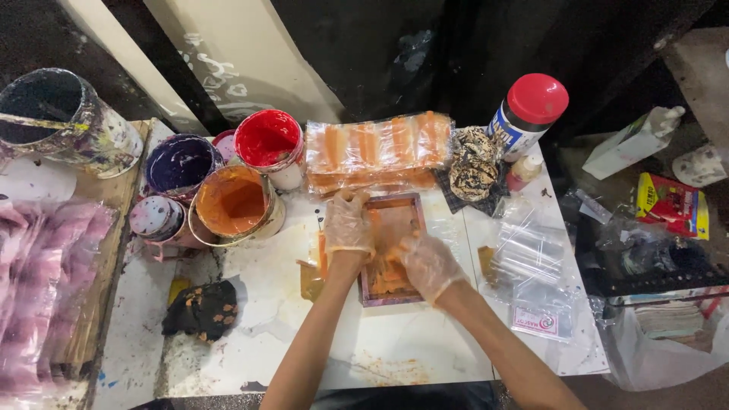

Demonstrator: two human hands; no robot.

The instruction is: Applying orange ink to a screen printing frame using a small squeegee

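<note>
Single view, worn on the head, looking steeply down on the counter (425,342) from the near edge. Faces away from the wearer toward the dark wall (380,53) at the far side. Close enough to fill the middle with both forearms, the left hand (348,224) and right hand (430,264). Takes in paint pots (228,182) far left and a cluttered shelf (653,250) at right.

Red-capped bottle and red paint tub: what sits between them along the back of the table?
In the head view, between the red-capped bottle and the red paint tub lie a stack of orange-printed plastic bags and a paint-stained rag.
</note>
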